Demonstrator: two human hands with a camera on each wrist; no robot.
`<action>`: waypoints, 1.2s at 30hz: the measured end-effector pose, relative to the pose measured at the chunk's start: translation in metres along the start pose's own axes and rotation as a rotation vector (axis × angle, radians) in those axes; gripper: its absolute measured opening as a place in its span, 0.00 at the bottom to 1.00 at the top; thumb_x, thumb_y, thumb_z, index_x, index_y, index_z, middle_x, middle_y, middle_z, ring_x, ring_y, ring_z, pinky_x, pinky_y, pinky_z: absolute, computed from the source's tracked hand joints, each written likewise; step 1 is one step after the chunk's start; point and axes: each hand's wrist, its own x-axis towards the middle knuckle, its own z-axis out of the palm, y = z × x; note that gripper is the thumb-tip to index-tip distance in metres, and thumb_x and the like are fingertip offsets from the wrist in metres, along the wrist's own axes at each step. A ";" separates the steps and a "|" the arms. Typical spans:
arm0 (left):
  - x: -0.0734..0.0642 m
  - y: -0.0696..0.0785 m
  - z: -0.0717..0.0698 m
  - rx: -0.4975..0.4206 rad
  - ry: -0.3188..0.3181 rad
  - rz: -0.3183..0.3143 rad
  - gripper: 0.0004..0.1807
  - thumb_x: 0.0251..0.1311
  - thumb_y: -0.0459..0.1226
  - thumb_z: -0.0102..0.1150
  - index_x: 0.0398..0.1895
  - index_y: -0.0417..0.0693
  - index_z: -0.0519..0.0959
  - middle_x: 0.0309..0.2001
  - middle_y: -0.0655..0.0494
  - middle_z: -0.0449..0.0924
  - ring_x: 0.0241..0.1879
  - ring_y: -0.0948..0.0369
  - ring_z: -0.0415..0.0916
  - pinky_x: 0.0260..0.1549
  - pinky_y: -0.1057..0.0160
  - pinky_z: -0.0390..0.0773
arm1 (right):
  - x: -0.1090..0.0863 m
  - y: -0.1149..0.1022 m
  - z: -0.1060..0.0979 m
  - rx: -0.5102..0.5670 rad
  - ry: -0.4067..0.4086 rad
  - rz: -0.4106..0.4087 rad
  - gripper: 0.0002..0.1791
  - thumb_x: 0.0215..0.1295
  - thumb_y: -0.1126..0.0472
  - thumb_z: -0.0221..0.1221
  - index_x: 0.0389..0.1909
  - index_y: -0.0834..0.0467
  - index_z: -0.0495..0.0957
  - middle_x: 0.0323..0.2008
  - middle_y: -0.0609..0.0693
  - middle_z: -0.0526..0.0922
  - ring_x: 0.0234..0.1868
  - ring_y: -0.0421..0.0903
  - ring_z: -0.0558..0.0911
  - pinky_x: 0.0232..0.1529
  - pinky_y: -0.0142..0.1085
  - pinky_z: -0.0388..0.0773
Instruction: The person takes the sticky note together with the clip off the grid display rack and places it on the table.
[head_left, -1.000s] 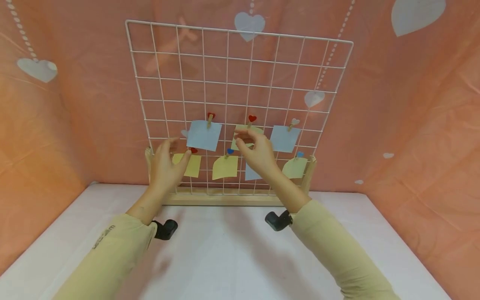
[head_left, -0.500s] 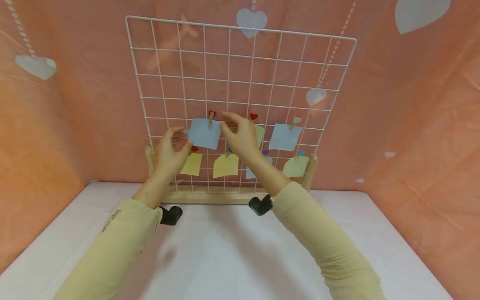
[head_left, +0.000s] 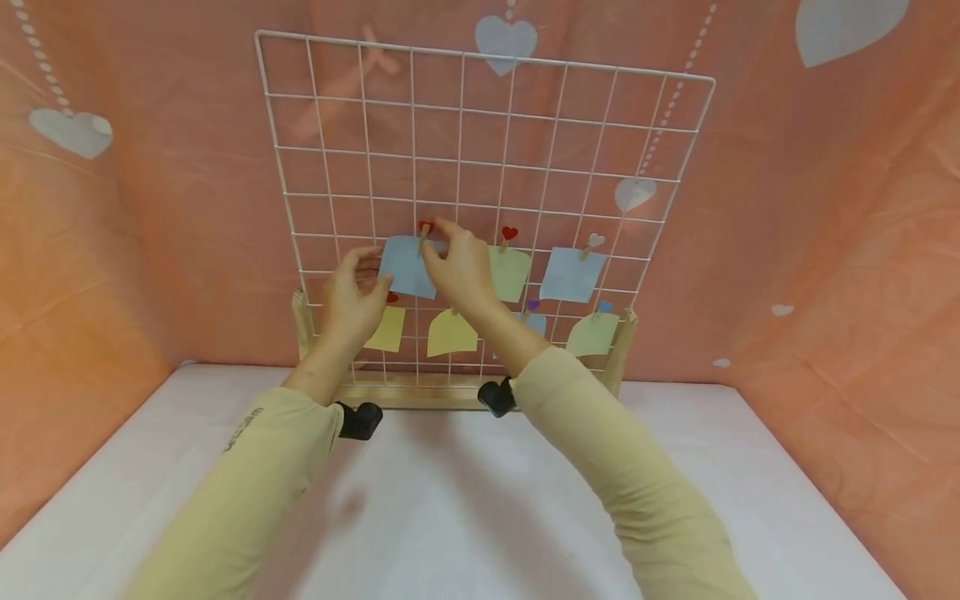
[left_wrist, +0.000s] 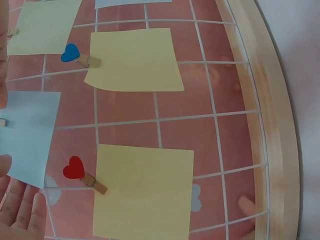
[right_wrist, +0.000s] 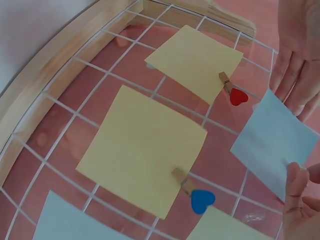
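Wire grid (head_left: 461, 55) on a wooden base (head_left: 427, 397), with both hands raised to it. A blue note (head_left: 405, 268) hangs in the grid's lower half, toward its left edge, above a yellow note (head_left: 387, 331). The left hand (head_left: 355, 293) meets the blue note's left edge, fingers fairly straight and parted from the thumb; I cannot tell whether it grips. The right hand (head_left: 463, 265) has thumb and forefinger slightly parted beside the red-heart clip (head_left: 424, 237) at the note's top; a hold cannot be confirmed.
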 end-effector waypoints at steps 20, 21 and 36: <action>0.003 0.001 0.009 -0.009 0.093 -0.049 0.13 0.65 0.25 0.47 0.51 0.28 0.73 0.48 0.33 0.76 0.50 0.46 0.73 0.53 0.55 0.74 | 0.012 -0.002 0.016 -0.128 0.177 -0.079 0.14 0.70 0.61 0.54 0.50 0.64 0.80 0.43 0.55 0.86 0.45 0.51 0.84 0.46 0.36 0.80; 0.003 0.001 0.009 -0.013 0.091 -0.048 0.13 0.65 0.25 0.47 0.51 0.28 0.73 0.48 0.32 0.76 0.50 0.45 0.73 0.53 0.54 0.74 | 0.013 -0.002 0.016 -0.103 0.183 -0.077 0.13 0.70 0.62 0.54 0.49 0.64 0.80 0.42 0.55 0.86 0.44 0.50 0.84 0.44 0.36 0.80; 0.004 -0.003 0.011 -0.009 0.111 -0.083 0.12 0.66 0.27 0.48 0.49 0.28 0.75 0.47 0.34 0.77 0.46 0.48 0.76 0.36 0.79 0.72 | 0.015 0.001 0.009 0.025 0.257 -0.051 0.06 0.63 0.64 0.60 0.36 0.61 0.84 0.34 0.52 0.88 0.33 0.46 0.85 0.33 0.31 0.77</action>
